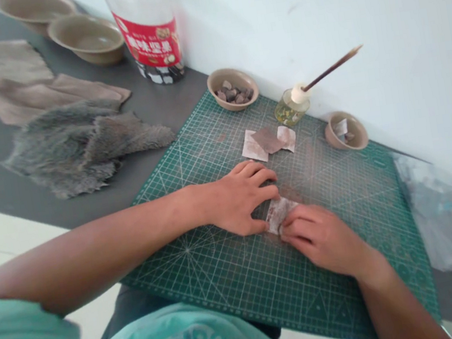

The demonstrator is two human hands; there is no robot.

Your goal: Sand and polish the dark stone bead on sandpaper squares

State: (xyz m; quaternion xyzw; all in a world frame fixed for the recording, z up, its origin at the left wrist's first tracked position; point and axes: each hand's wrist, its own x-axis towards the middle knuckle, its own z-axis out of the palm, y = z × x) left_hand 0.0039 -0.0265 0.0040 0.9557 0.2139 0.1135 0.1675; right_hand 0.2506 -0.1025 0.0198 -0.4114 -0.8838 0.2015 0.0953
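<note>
The near sheet point(279, 212) looks like paper, matt and creased, and the far scraps point(267, 140) are just as dry and dull. The green mat point(224, 271) seems smooth plastic (its sheen is slight). At left, the gray cloth point(56, 146) is shaggy and rough. The far jar point(149, 36) is clear and glossy, glass or plastic, hard to tell; the right bag point(449, 215) is thin, wrinkled, shiny plastic.

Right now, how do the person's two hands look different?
The left hand spreads thumb and index finger apart; the right hand bunches its fingers. The left hand is at the worn scrap's left, the right hand at its right. Both are bare.
</note>
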